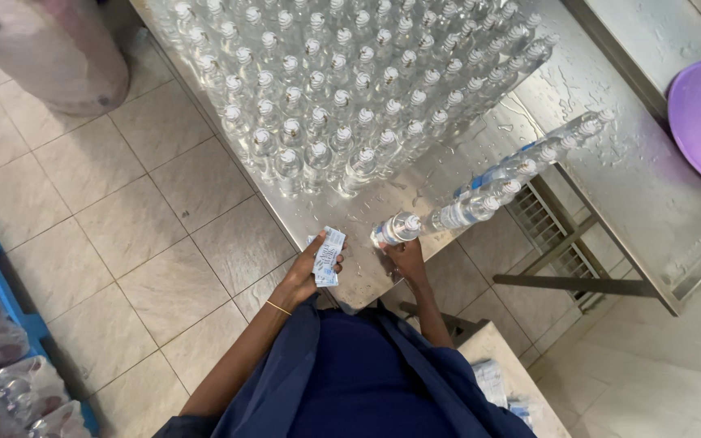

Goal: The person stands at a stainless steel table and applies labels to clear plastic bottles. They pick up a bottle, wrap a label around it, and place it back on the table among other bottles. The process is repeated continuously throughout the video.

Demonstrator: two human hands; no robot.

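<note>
While the left hand (306, 272) keeps its grip pinched around a small stack of blue-and-white labels (328, 255), held just above the bench (367, 276) edge, the right hand (405, 258) has its grip wrapped on the nearest clear bottle (397, 229), lying on its side (probably steadied so it cannot roll on the wet steel). Beyond it, a row of lying bottles (521, 166) runs rightward. Farther back, upright capped bottles (350, 81) stand packed together.

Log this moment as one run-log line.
left hand: holds label stack | right hand: grips bottle lying on wet steel table | unlabelled bottles massed behind
</note>
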